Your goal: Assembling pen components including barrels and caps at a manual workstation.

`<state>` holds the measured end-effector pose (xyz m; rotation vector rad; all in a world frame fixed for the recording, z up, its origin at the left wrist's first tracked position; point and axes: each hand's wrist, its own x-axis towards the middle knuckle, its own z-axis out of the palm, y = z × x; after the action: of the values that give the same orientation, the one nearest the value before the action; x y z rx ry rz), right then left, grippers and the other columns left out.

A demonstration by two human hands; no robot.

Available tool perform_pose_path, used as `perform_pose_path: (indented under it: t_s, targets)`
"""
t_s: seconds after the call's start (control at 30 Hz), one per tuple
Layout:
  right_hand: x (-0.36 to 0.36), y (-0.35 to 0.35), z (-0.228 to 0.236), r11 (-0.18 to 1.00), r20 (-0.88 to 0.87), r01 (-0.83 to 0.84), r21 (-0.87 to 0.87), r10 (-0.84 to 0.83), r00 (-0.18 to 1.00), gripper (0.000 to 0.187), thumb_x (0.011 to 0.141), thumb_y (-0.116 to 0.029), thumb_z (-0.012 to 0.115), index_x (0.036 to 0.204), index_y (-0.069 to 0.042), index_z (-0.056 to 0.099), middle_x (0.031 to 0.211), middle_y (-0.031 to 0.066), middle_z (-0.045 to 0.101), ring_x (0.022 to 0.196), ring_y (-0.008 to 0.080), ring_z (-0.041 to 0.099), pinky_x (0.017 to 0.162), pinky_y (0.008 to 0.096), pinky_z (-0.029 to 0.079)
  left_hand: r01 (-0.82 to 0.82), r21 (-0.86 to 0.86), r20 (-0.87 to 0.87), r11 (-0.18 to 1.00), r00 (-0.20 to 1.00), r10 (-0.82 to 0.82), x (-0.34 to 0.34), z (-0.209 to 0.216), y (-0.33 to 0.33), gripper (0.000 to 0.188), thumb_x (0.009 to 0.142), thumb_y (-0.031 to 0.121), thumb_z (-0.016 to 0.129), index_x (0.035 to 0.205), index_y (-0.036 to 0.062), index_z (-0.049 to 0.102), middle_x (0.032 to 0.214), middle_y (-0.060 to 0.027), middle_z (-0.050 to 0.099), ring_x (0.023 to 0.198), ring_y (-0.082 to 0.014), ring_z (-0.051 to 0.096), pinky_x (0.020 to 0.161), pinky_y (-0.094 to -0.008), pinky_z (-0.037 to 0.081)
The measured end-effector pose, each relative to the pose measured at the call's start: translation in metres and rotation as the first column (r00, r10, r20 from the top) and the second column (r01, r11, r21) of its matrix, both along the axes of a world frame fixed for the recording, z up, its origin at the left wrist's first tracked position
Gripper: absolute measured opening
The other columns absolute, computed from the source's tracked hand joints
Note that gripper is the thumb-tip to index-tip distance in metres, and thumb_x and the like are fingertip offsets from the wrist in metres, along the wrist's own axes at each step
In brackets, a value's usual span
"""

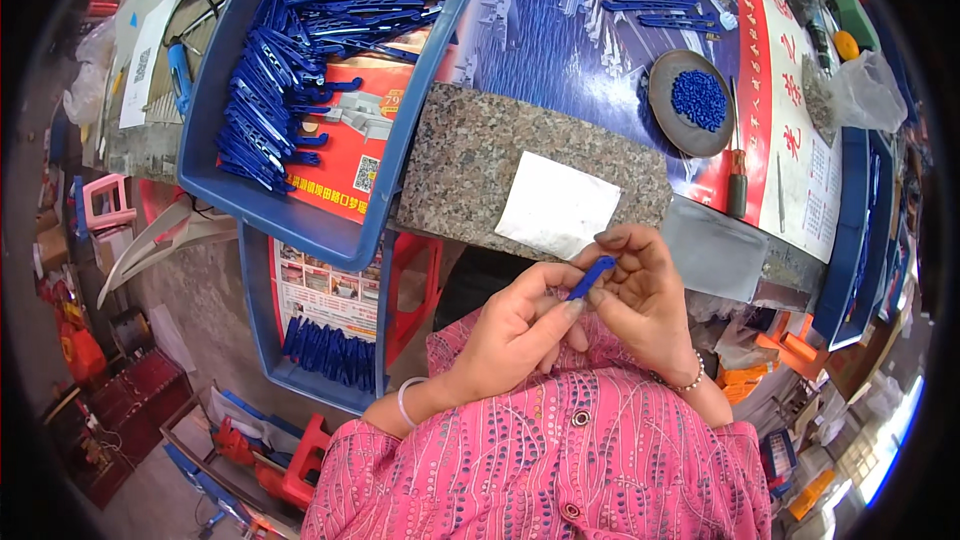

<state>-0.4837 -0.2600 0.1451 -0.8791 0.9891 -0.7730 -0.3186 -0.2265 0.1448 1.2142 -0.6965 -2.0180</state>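
Observation:
In front of my chest, both hands meet at a slim blue plastic piece (590, 279) with a rounded upper end. My left hand (515, 318) pinches its lower part between thumb and fingers. The fingers and thumb of my right hand (648, 302) close round its upper end. My fingers hide part of the piece. Just beyond them lies a white paper sheet (560, 202) on a speckled stone slab (465, 160). A brown plate (664, 118) farther right holds a heap of small blue parts (698, 100).
Left of the slab, a blue tray (345, 256) holds many glossy blue slender pieces (265, 100); a lower tray (262, 330) holds more (330, 352). Several similar pieces (665, 12) lie at the back. A screwdriver (737, 185) rests right of the plate. A red stool (412, 285) stands below.

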Motion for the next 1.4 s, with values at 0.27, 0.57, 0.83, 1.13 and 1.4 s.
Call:
perform_pose_path:
  t_s: [0.27,0.57,0.83,1.13,1.4]
  targets:
    - [-0.002,0.001,-0.001,0.999,0.091,0.044,0.016,-0.045,0.995,0.036,0.081,0.008,0.053,0.112,-0.003,0.039,0.104,0.0096,0.053,0.090,0.0102,0.053,0.078,0.0233,0.044,0.032,0.167,-0.295,0.985,0.955,0.019,0.004,-0.001,-0.004,0.020,0.094,0.013,0.046,0.113,0.0056,0.045,0.070,-0.0062,0.061,0.044,-0.0035,0.044,0.041,-0.0154,0.033]
    - [-0.002,0.001,-0.007,0.996,0.192,0.070,0.048,-0.078,0.978,0.036,0.078,0.006,0.057,0.107,-0.004,0.039,0.100,0.0103,0.051,0.093,0.0151,0.053,0.086,0.0314,0.047,0.066,0.190,-0.347,0.979,0.938,0.004,0.005,-0.001,-0.005,0.019,0.095,0.013,0.045,0.113,0.0060,0.046,0.069,-0.0060,0.060,0.043,-0.0027,0.042,0.041,-0.0154,0.032]
    - [-0.002,-0.006,-0.004,1.000,0.226,-0.001,0.000,0.001,0.974,0.039,0.077,0.008,0.053,0.109,-0.004,0.036,0.100,0.0098,0.051,0.097,0.0149,0.053,0.084,0.0289,0.046,0.049,0.034,-0.240,0.998,0.970,-0.039,0.006,0.001,0.000,0.021,0.094,0.010,0.045,0.114,0.0054,0.045,0.069,-0.0065,0.059,0.043,-0.0028,0.042,0.041,-0.0157,0.033]
    - [-0.004,-0.048,0.011,0.810,-0.648,-0.412,-0.417,0.053,0.759,0.025,0.072,0.007,0.054,0.095,-0.001,0.058,0.090,0.0115,0.060,0.088,0.0213,0.059,0.076,0.0300,0.047,-0.146,0.011,-0.025,0.989,0.989,0.147,0.004,-0.006,0.004,0.020,0.093,0.011,0.046,0.107,-0.0021,0.053,0.069,-0.0064,0.061,0.043,-0.0025,0.042,0.041,-0.0163,0.033]
    - [-0.010,-0.049,-0.001,0.605,-0.722,-0.568,-0.558,-0.016,0.692,0.027,0.071,0.007,0.054,0.095,-0.003,0.057,0.090,0.0128,0.059,0.084,0.0296,0.056,0.073,0.0343,0.045,-0.145,0.067,0.033,0.987,0.989,0.143,-0.002,-0.029,0.005,0.020,0.092,0.011,0.048,0.094,-0.0044,0.060,0.070,-0.0085,0.063,0.045,-0.0044,0.047,0.042,-0.0173,0.037]
